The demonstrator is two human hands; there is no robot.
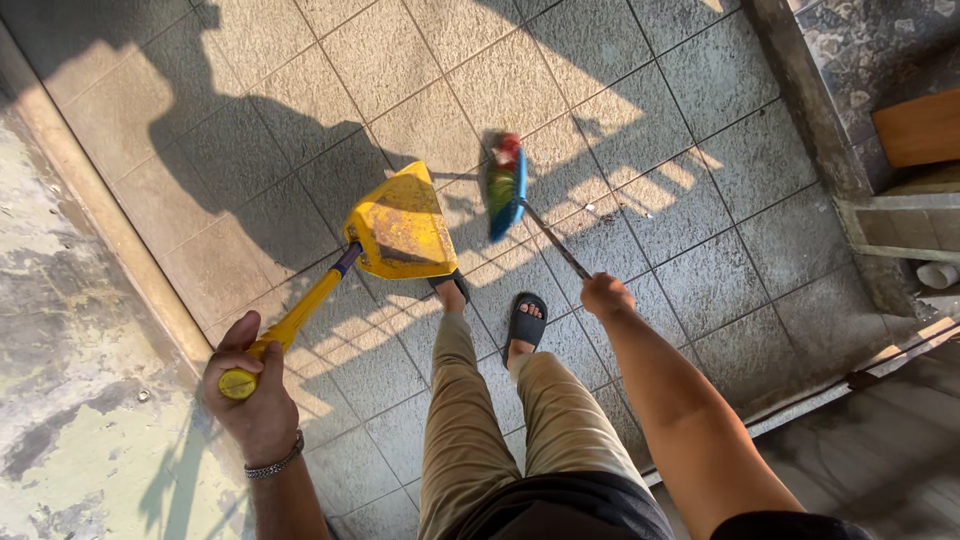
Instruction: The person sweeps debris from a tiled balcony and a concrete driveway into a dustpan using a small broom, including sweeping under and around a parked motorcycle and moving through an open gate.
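Tiled floor (640, 110), sunlit. Left hand (255, 395) grips yellow dustpan (400, 228) by its handle; right hand (606, 296) clasps broom (506, 187) stick, mid-floor.

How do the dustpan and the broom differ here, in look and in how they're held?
The dustpan is yellow with a thick yellow handle; the broom has a blue head with mixed-colour bristles on a thin dark stick. The left hand grips the dustpan by its handle end; the right hand holds the broom's stick. The dustpan looks sharp, the broom head blurred. Both are long-handled and sit low over the grey tiled floor.
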